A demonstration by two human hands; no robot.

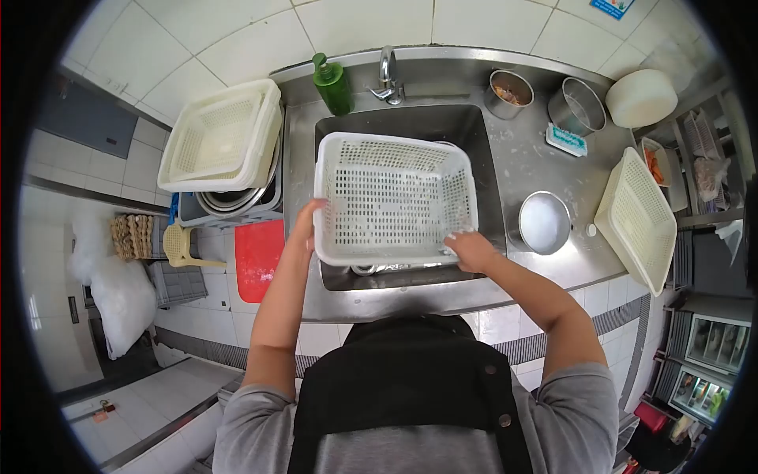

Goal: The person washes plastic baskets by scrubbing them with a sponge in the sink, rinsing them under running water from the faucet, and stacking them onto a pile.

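Observation:
A white perforated plastic basket (387, 197) is held over the steel sink (495, 197), its open side facing up. My left hand (306, 223) grips the basket's left rim, with the fingers partly hidden behind it. At the basket's lower right corner, my right hand (472, 251) is closed, and a small whitish thing shows at its fingertips inside the rim; what it is cannot be made out. Some metal items show below the basket's front edge in the sink. The faucet (387, 77) stands behind the basket.
A green pump bottle (333, 85) stands behind the sink. To the right are a bowl of white liquid (544, 223), a brush (566, 140), two steel pots and a tilted cream basket (638, 221). Stacked baskets (221, 136) and a red board (258, 261) are left.

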